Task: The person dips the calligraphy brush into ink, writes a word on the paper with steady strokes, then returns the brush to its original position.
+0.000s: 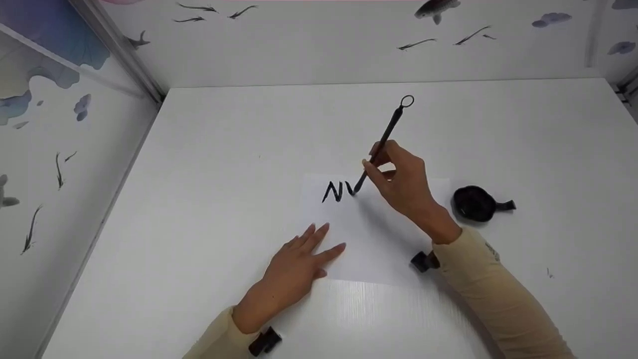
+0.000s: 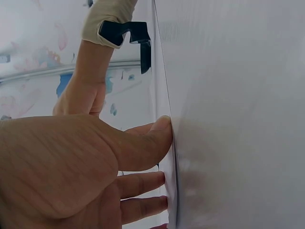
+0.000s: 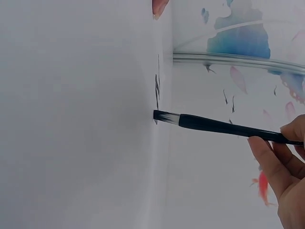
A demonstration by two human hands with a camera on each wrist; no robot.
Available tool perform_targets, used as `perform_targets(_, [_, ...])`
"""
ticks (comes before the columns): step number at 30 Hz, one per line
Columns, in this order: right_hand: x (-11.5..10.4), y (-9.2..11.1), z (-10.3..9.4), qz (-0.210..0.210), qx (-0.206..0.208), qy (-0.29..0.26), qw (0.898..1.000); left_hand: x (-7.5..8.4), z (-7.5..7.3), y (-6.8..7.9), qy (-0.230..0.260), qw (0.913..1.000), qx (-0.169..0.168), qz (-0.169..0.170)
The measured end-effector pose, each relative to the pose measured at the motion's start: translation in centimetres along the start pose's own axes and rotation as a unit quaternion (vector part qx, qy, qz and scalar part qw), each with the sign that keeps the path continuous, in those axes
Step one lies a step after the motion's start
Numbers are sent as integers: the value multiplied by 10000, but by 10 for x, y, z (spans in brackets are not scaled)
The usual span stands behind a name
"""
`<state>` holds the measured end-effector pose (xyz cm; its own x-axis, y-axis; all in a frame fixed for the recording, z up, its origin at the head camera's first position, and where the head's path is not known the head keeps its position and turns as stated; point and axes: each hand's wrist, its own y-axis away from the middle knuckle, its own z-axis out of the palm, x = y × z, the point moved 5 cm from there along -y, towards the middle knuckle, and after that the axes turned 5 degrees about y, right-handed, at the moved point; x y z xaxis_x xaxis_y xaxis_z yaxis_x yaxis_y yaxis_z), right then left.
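My right hand (image 1: 406, 182) pinches a black ink brush (image 1: 386, 133) with a loop at its top end. The brush leans up and to the right, its inked bristles (image 3: 166, 116) down on a white sheet of paper (image 1: 369, 239). Black strokes (image 1: 334, 192) shaped like an N stand to the left of the tip, with a slanting stroke right at the bristles. With fingers spread and straight, my left hand (image 1: 296, 264) rests on the paper's lower left edge. In the left wrist view its thumb (image 2: 161, 131) lies along that edge.
Right of the paper sits a small dark ink dish (image 1: 473, 204) with a short handle. The white table (image 1: 199, 199) meets patterned panels (image 1: 319, 45) at the back and left. Black camera mounts (image 1: 265, 341) are worn at both wrists.
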<state>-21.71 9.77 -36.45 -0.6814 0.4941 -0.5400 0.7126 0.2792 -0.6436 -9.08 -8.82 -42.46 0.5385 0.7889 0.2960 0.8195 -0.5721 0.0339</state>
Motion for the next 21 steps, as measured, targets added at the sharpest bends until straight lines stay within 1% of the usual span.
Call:
perform_targets(9, [-1, -1, -2, 3, -94, -20, 10000, -1, 2, -1, 114, 9998, -70, -141])
perform_targets(21, [-1, -2, -3, 32, -242, -121, 9996, -1, 1, -1, 51, 9999, -44, -117])
